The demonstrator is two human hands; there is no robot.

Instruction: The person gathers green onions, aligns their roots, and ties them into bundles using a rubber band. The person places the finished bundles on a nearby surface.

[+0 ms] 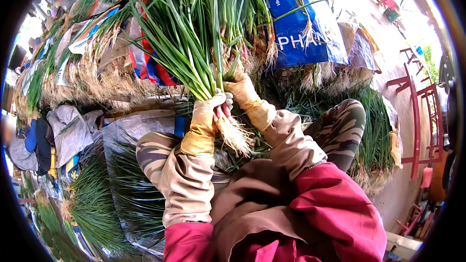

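My left hand (208,111), in a yellowish glove, is closed around the lower stems of a bunch of green onions (185,58). Pinkish bulbs and pale stringy roots (233,136) of the bunch hang below that fist, and its long leaves fan up and to the left. My right hand (243,88), gloved too, is close beside it with bent fingers on a green onion stalk (219,49); its fingertips are partly hidden. Just beyond both hands lies a thick pile of green onions (240,11), roots towards me.
A blue printed plastic sheet (302,18) covers part of the heap at right. More rooted onions (94,69) lie in a row at left. Leafy bundles (375,131) (96,200) flank my camouflage-clad knees. Red metal frames (415,123) stand at far right. Blurred people are at far left.
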